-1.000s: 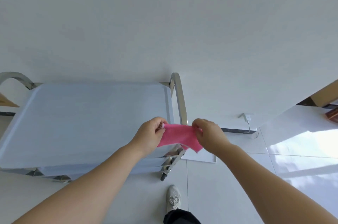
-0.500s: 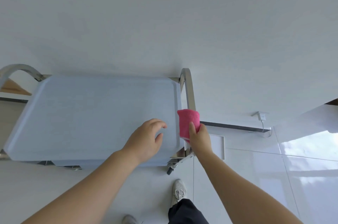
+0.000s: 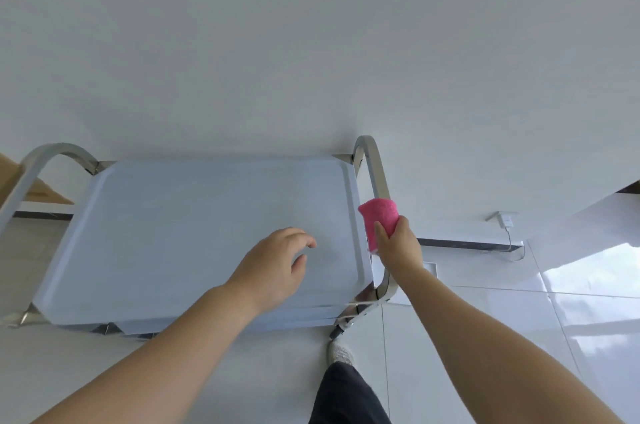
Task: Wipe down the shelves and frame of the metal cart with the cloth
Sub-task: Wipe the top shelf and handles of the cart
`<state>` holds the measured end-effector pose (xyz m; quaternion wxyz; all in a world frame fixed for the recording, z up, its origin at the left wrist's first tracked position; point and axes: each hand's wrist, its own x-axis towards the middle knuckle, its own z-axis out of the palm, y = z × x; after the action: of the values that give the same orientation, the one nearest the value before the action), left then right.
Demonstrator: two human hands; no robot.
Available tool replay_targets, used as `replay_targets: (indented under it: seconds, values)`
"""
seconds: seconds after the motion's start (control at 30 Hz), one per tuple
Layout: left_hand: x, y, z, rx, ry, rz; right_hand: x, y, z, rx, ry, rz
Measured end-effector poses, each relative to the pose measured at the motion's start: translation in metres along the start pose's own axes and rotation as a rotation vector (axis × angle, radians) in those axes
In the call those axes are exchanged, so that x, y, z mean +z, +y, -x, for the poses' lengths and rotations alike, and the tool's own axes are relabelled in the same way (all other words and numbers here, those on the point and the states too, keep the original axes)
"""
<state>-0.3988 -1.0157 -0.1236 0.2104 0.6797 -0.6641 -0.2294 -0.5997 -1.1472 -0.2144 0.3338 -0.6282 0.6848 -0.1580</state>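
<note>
Two hands were in view, and only one was working. My right hand (image 3: 398, 247) had its grip closed round the pink cloth (image 3: 379, 219), which was wrapped over the right handle bar (image 3: 375, 167) of the cart (image 3: 207, 233), partway along the bar's length. My left hand (image 3: 277, 267) hung over the top shelf (image 3: 173, 222) with fingers loosely curled, gripping nothing; I couldn't tell whether it touched the surface.

As for progress, I judged it early. The cloth was on the frame's right bar, so that looked like the step in hand. The top shelf looked uniform and pale blue-grey, with no streaks or wet marks I could make out, so I couldn't say whether it had been wiped. The left handle bar (image 3: 41, 160) stood well apart from the cloth. Lower shelves (image 3: 242, 321) showed only as thin edges beneath the top one, and the legs (image 3: 353, 316) were barely visible. By my reckoning, most of the cart remained: shelves, left bar, legs.
</note>
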Motion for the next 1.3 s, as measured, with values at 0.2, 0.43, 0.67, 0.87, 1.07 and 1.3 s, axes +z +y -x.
replay_targets:
  seconds: [0.2, 0.43, 0.67, 0.87, 1.07, 1.3]
  values:
    - [-0.004, -0.006, -0.039, -0.049, -0.001, 0.013, -0.006, -0.026, -0.053, -0.033, -0.123, 0.152]
    - [-0.002, -0.016, -0.089, -0.137, 0.045, 0.047, -0.001, -0.068, -0.134, -0.012, -0.191, 0.218]
    - [-0.001, -0.028, -0.112, -0.225, 0.094, 0.056, 0.005, -0.109, -0.212, -0.062, -0.22, 0.389]
    - [0.004, -0.038, -0.119, -0.297, 0.139, 0.058, 0.018, -0.153, -0.249, -0.123, -0.612, 0.882]
    - [0.007, -0.041, -0.118, -0.325, 0.145, 0.05, 0.015, -0.163, -0.257, -0.171, -0.7, 1.018]
    - [-0.008, -0.036, -0.105, -0.332, 0.153, 0.044, 0.006, -0.139, -0.23, -0.153, -0.43, 0.714]
